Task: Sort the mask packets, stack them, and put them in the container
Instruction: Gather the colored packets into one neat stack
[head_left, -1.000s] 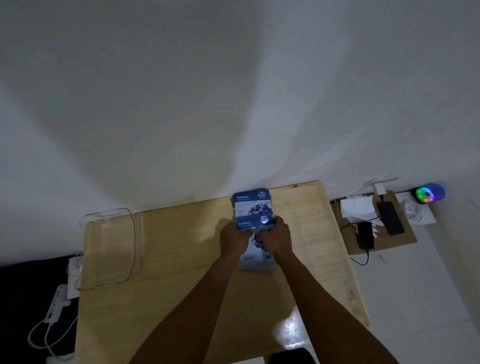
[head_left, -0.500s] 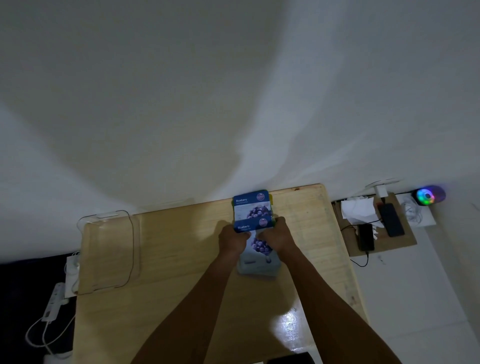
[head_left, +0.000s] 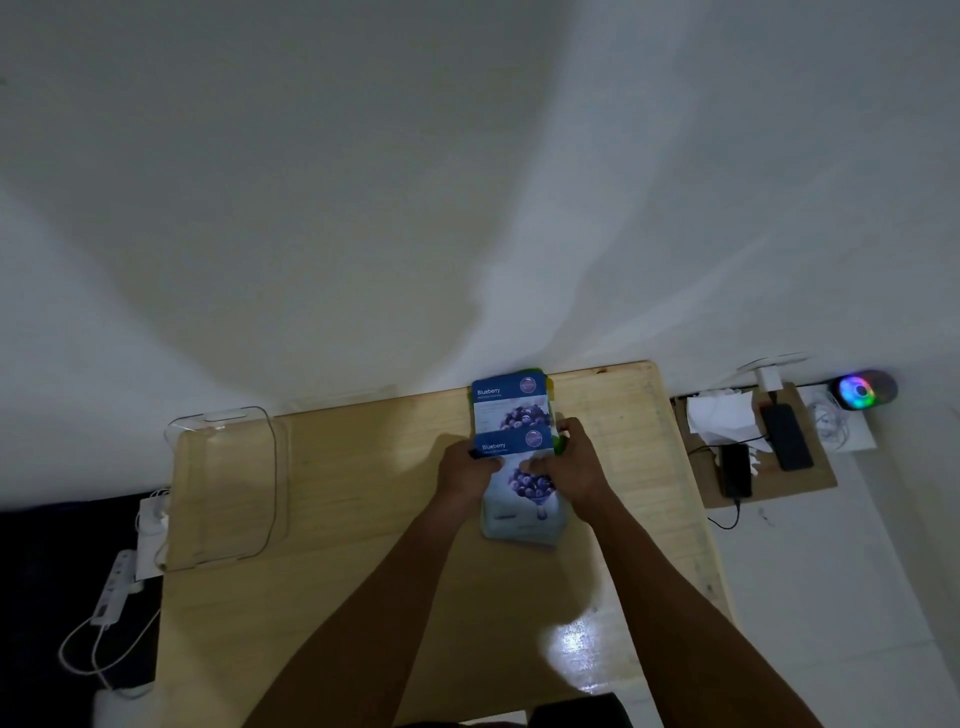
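Head view: both hands (head_left: 519, 467) grip blueberry packet (head_left: 522, 486); long axis toward wall.

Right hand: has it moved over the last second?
Yes. The right hand has slid slightly right, toward the right edge of the table, uncovering the berry picture on the near packet.

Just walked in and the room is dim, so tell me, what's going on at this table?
A person is working at a wooden table with both hands. The left hand and right hand hold a blue blueberry mask packet over a pile of packets, with another blueberry packet lying just beyond it. A clear plastic container sits at the table's left end; no packets show in it.
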